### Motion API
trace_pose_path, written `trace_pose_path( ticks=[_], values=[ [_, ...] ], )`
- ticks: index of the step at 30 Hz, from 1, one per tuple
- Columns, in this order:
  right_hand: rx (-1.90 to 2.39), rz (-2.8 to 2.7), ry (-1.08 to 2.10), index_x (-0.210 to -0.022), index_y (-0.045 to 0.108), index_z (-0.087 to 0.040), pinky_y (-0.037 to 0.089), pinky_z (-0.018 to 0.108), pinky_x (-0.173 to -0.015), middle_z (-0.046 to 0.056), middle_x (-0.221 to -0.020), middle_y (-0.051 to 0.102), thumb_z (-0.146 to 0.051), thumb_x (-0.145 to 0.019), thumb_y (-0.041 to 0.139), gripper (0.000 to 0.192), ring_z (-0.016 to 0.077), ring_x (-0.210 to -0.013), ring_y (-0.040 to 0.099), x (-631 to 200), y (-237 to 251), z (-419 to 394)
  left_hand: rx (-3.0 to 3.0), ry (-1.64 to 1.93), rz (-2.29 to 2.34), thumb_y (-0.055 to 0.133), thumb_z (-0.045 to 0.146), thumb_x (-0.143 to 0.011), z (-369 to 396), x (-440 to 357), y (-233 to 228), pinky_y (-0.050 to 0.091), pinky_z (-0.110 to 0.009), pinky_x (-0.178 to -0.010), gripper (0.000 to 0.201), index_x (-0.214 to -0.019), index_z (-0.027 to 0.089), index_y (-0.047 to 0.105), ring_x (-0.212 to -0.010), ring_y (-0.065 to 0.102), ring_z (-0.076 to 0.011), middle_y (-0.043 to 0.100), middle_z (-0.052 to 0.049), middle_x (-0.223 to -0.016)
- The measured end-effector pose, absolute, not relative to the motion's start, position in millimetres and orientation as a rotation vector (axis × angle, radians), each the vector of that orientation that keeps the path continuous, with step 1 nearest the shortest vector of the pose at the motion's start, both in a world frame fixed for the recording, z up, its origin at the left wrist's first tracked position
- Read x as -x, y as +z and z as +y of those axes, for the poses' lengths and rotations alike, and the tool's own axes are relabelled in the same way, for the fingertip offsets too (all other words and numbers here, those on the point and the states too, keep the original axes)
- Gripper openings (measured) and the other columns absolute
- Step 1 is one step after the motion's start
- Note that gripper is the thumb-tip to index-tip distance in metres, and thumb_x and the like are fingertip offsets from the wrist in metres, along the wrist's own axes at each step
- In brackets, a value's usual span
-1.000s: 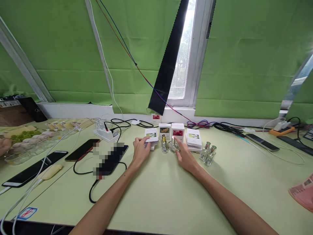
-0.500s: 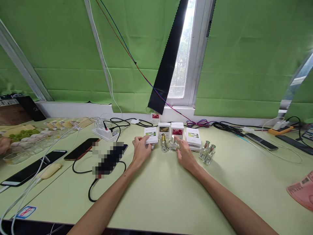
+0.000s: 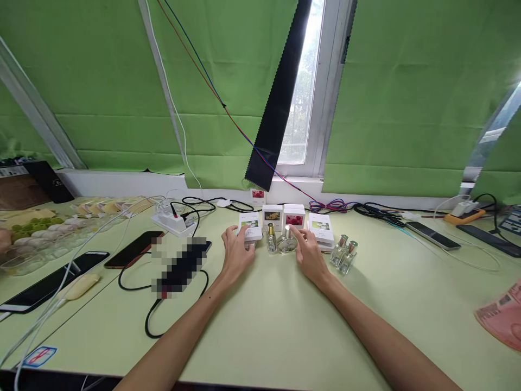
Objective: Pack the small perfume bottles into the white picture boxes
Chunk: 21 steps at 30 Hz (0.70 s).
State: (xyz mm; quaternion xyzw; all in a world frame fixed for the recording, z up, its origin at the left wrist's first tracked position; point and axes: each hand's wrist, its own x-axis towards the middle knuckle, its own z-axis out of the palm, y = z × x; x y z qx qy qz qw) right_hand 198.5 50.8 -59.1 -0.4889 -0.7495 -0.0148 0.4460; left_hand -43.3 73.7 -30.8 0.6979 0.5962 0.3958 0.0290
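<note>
My left hand (image 3: 238,255) grips a white box (image 3: 249,232) with a green-and-white flower picture, lying flat on a stack. Its thumb is over the front, with the fingers at the left side. My right hand (image 3: 312,259) holds nothing; its index finger reaches toward the cap of a round glass perfume bottle (image 3: 287,244), seeming to touch it. Beside that bottle stands a slim perfume bottle (image 3: 271,240) with a gold cap. Behind them are a white box with a yellow flower picture (image 3: 272,216) and another with a red picture (image 3: 293,217).
Right of my right hand lie stacked white boxes (image 3: 321,230) and two square glass bottles (image 3: 344,254). Phones (image 3: 136,248), cables and a power strip (image 3: 173,221) occupy the left. Egg-like items in clear trays (image 3: 38,239) are near another person's hand (image 3: 5,240). A pink banknote (image 3: 502,315) lies right.
The view has shifted slightly. My right index finger stays by the round bottle, its other fingers a little more spread. My left hand remains at the same box.
</note>
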Motion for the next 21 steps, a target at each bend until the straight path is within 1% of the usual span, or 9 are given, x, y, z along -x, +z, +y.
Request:
trace_pose_path(
  ticks=[1, 3, 5, 8, 11, 14, 21],
  values=[
    [1.208, -1.851, -0.018, -0.156, 0.039, -0.030, 0.059, 0.038, -0.079, 0.014, -0.126, 0.052, -0.003, -0.090, 0.042, 0.072, 0.0218, -0.091, 0.062, -196.9, -58.5, 49.7, -2.163, 1.229, 1.836, 0.063, 0.013, -0.076, 73.3, 42.6, -30.9, 0.044, -0.053, -0.109, 0.056, -0.131, 0.021, 0.060, -0.132, 0.036, -0.0387, 0.039, -0.015, -0.132],
    [1.196, -1.841, 0.028, -0.158, 0.036, -0.030, 0.059, 0.036, -0.071, 0.015, -0.133, 0.051, -0.006, -0.092, 0.041, 0.070, 0.0156, -0.071, 0.060, -193.3, -57.6, 47.5, -2.176, 1.241, 1.828, 0.062, 0.013, -0.076, 72.9, 41.2, -31.5, 0.045, -0.053, -0.108, 0.055, -0.130, 0.021, 0.061, -0.130, 0.038, -0.0380, 0.040, -0.015, -0.131],
    [1.162, -1.835, 0.087, -0.158, 0.034, -0.031, 0.058, 0.035, -0.068, 0.016, -0.139, 0.049, -0.010, -0.094, 0.042, 0.068, 0.0120, -0.061, 0.056, -189.5, -57.3, 45.8, -2.184, 1.249, 1.820, 0.061, 0.012, -0.076, 73.1, 40.6, -32.3, 0.045, -0.053, -0.108, 0.055, -0.130, 0.021, 0.061, -0.130, 0.038, -0.0379, 0.041, -0.015, -0.131],
    [1.080, -1.826, 0.195, -0.162, 0.024, -0.032, 0.059, 0.035, -0.069, 0.016, -0.144, 0.048, -0.013, -0.095, 0.047, 0.073, 0.0109, -0.061, 0.055, -185.5, -58.9, 45.4, -2.185, 1.252, 1.823, 0.061, 0.013, -0.077, 74.9, 41.8, -33.9, 0.044, -0.055, -0.109, 0.055, -0.130, 0.022, 0.062, -0.131, 0.038, -0.0385, 0.042, -0.015, -0.133],
    [1.043, -1.819, 0.267, -0.164, 0.015, -0.032, 0.059, 0.034, -0.069, 0.015, -0.139, 0.053, -0.015, -0.094, 0.050, 0.079, 0.0114, -0.062, 0.055, -184.6, -62.9, 47.9, -2.180, 1.238, 1.842, 0.062, 0.013, -0.077, 78.3, 44.9, -35.6, 0.043, -0.056, -0.110, 0.056, -0.132, 0.023, 0.063, -0.134, 0.036, -0.0397, 0.042, -0.015, -0.136],
    [1.039, -1.811, 0.311, -0.164, 0.015, -0.031, 0.058, 0.034, -0.069, 0.014, -0.132, 0.057, -0.018, -0.095, 0.051, 0.078, 0.0138, -0.068, 0.058, -185.6, -67.2, 51.3, -2.207, 1.228, 1.848, 0.061, 0.012, -0.076, 81.9, 48.4, -36.9, 0.042, -0.056, -0.111, 0.058, -0.133, 0.022, 0.063, -0.138, 0.035, -0.0407, 0.043, -0.016, -0.137],
    [1.068, -1.756, 0.355, -0.164, 0.016, -0.028, 0.057, 0.033, -0.067, 0.015, -0.132, 0.057, -0.026, -0.097, 0.053, 0.076, 0.0143, -0.069, 0.059, -185.5, -67.7, 52.4, -2.146, 1.241, 1.842, 0.058, 0.013, -0.078, 85.8, 51.2, -37.6, 0.043, -0.053, -0.111, 0.055, -0.132, 0.020, 0.067, -0.140, 0.037, -0.0396, 0.050, -0.018, -0.136]
  ],
)
